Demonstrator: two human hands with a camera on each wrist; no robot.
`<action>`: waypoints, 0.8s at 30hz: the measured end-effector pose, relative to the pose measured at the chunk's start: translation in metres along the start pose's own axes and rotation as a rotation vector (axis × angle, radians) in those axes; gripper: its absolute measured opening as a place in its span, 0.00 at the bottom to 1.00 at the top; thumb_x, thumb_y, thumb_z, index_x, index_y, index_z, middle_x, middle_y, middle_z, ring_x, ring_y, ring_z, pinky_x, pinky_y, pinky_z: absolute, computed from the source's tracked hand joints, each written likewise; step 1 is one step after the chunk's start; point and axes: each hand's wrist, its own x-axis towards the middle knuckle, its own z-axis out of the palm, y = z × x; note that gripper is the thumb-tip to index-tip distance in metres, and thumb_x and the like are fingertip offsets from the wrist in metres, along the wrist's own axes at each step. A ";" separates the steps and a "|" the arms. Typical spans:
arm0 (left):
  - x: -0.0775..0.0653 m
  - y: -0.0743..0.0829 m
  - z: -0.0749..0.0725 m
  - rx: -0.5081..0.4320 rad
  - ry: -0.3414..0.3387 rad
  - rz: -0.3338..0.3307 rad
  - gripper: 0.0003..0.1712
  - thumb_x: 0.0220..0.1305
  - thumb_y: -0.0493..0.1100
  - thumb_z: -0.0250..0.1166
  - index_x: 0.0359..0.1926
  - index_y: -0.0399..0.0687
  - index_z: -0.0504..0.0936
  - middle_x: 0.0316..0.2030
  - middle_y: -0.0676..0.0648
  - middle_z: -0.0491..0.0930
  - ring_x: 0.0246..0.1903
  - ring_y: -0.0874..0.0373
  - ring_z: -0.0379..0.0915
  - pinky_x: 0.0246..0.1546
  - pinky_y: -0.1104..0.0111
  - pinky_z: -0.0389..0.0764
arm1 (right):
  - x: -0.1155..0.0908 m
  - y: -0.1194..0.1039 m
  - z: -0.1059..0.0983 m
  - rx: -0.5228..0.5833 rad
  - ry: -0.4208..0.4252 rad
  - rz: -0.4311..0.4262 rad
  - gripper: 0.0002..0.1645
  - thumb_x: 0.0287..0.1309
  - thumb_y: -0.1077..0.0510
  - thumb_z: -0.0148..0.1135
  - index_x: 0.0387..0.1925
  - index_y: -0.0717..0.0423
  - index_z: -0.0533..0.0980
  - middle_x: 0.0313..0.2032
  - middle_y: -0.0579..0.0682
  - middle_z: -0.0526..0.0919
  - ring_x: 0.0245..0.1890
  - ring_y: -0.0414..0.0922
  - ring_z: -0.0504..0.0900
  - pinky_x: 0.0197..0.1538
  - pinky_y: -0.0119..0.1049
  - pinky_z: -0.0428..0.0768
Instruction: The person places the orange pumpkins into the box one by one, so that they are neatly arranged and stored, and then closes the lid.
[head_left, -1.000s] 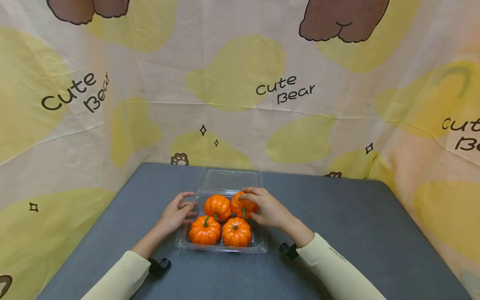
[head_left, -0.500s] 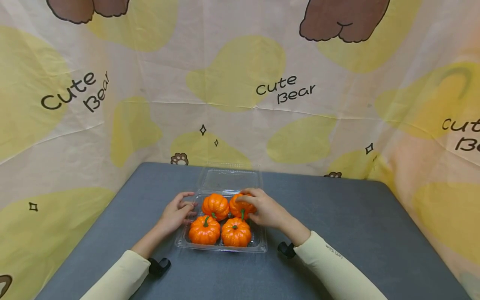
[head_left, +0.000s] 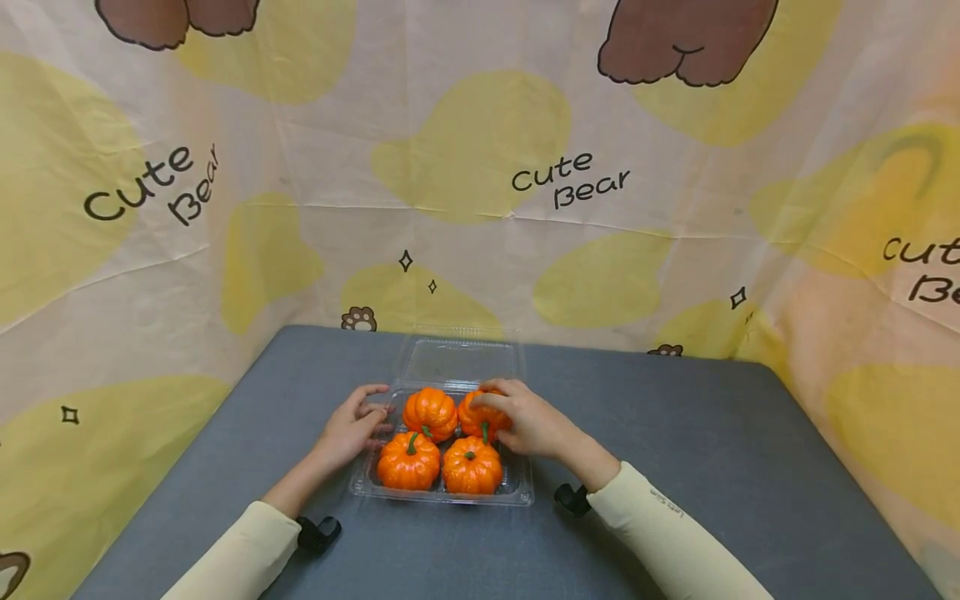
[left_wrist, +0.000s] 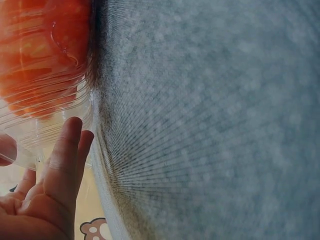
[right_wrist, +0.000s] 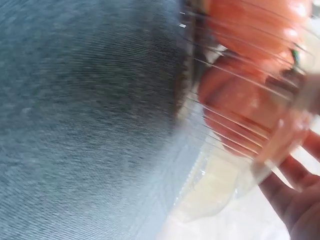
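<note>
A clear plastic clamshell box (head_left: 442, 498) holds several small orange pumpkins with green stems. My right hand (head_left: 531, 421) curls over the back right pumpkin (head_left: 480, 415), thumb low on its right side. That pumpkin sits against the back left pumpkin (head_left: 430, 412). In front of them lie the front left pumpkin (head_left: 408, 463) and front right pumpkin (head_left: 472, 467), stems upward. My left hand (head_left: 347, 429) rests at the box's left side. In the left wrist view, its extended fingers (left_wrist: 62, 165) lie right at the ribbed wall. The right wrist view is blurred, with pumpkins behind the plastic.
The box's transparent lid (head_left: 461, 360) is folded back toward the rear of the grey table (head_left: 660, 467). Patterned cloth (head_left: 465, 167) hangs behind and on both sides. Dark straps circle both wrists below pale sleeves.
My right hand has shifted slightly left with the back right pumpkin. The back left pumpkin has also moved a little left. My left hand stays in place.
</note>
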 end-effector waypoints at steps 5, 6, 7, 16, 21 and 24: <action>0.000 0.000 0.001 -0.012 -0.004 -0.005 0.24 0.71 0.40 0.50 0.66 0.47 0.62 0.57 0.34 0.76 0.46 0.48 0.82 0.36 0.61 0.85 | -0.004 0.001 -0.009 0.097 -0.035 0.065 0.30 0.53 0.59 0.66 0.59 0.47 0.74 0.63 0.53 0.71 0.62 0.55 0.70 0.59 0.51 0.75; 0.000 0.000 0.001 -0.011 -0.004 -0.005 0.24 0.71 0.40 0.50 0.66 0.47 0.62 0.57 0.34 0.76 0.46 0.48 0.82 0.36 0.61 0.85 | -0.005 0.002 -0.011 0.118 -0.029 0.076 0.30 0.54 0.58 0.66 0.60 0.47 0.73 0.63 0.53 0.71 0.62 0.55 0.70 0.59 0.52 0.75; 0.000 0.000 0.001 -0.013 -0.005 -0.006 0.24 0.71 0.40 0.49 0.67 0.47 0.62 0.57 0.34 0.76 0.46 0.48 0.82 0.36 0.61 0.85 | -0.005 0.004 -0.012 0.135 -0.016 0.084 0.30 0.55 0.57 0.65 0.61 0.47 0.73 0.63 0.53 0.70 0.62 0.55 0.70 0.58 0.52 0.75; -0.001 0.000 0.000 -0.009 -0.004 -0.003 0.24 0.71 0.41 0.50 0.66 0.47 0.62 0.56 0.33 0.76 0.45 0.48 0.82 0.36 0.60 0.85 | -0.004 0.029 -0.014 0.427 0.301 0.382 0.21 0.59 0.59 0.63 0.55 0.51 0.76 0.56 0.56 0.75 0.55 0.58 0.76 0.55 0.53 0.78; -0.001 0.000 0.000 -0.014 0.004 -0.007 0.24 0.71 0.41 0.50 0.66 0.47 0.62 0.56 0.33 0.76 0.45 0.48 0.82 0.36 0.60 0.85 | -0.004 0.046 -0.005 0.522 0.331 0.572 0.22 0.62 0.55 0.61 0.58 0.52 0.75 0.59 0.57 0.74 0.56 0.58 0.77 0.54 0.52 0.79; -0.001 0.000 0.000 -0.012 0.006 -0.008 0.24 0.71 0.41 0.50 0.66 0.47 0.62 0.57 0.34 0.76 0.45 0.48 0.82 0.36 0.60 0.85 | -0.004 0.053 0.001 0.559 0.322 0.639 0.24 0.62 0.54 0.60 0.59 0.52 0.74 0.59 0.59 0.74 0.54 0.58 0.78 0.49 0.49 0.81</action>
